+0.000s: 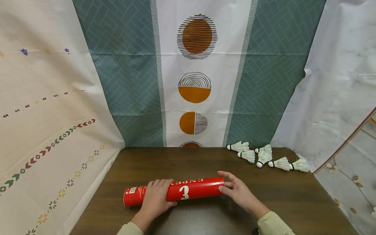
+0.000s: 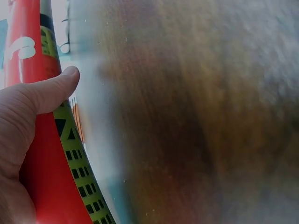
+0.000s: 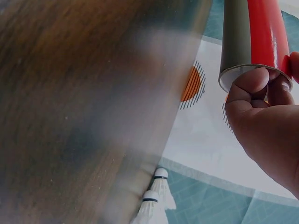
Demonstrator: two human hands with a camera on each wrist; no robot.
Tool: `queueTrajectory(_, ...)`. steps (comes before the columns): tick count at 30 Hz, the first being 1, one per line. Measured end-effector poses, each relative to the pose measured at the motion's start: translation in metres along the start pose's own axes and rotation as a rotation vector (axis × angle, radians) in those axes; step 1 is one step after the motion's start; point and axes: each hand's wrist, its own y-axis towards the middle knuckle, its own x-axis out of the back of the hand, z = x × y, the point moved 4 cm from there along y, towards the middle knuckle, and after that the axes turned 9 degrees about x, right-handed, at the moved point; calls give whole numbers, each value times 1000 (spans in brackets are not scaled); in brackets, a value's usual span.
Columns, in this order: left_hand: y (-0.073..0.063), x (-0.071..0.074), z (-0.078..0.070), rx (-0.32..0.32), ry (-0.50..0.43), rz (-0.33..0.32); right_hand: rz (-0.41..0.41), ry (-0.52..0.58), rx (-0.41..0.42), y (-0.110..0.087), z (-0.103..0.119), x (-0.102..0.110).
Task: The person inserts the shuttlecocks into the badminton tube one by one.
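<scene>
A long red shuttlecock tube (image 1: 199, 191) with white lettering is held above the brown table, its right end slightly higher than its left. My left hand (image 1: 157, 197) grips the tube left of its middle; in the left wrist view the thumb (image 2: 58, 91) lies along its side, over a green-and-black strip. At the right end, my right hand (image 1: 239, 194) has its thumb and fingers bent about the rim. The right wrist view shows the right fingers (image 3: 254, 80) at the round tube end (image 3: 229, 77), one against the outer side. Whether anything sits inside is hidden.
Several white feather shuttlecocks (image 1: 264, 156) lie at the table's back right. The brown wooden table (image 1: 164, 160) ends at a patterned cloth (image 1: 194, 107) behind, with cloth hangings on both sides.
</scene>
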Motion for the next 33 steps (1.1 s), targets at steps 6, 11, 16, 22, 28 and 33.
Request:
queueTrajectory(6,0,0,0,-5,2,3,-10,-22,-6,-3,0,5)
queueTrajectory(11,0,0,2,-6,4,1,-17,-83,-21,-6,1,22)
queueTrajectory(16,-1,-2,4,-6,4,0,-55,-187,-16,-6,-2,52)
queueTrajectory(22,-3,-1,3,-16,12,-4,-183,-320,-64,-6,-7,98)
queueTrajectory(28,-4,0,2,-37,40,-26,-240,-480,-98,-8,-7,132)
queueTrajectory(33,-6,-1,2,-38,45,-23,-257,-661,-48,-4,-6,151)
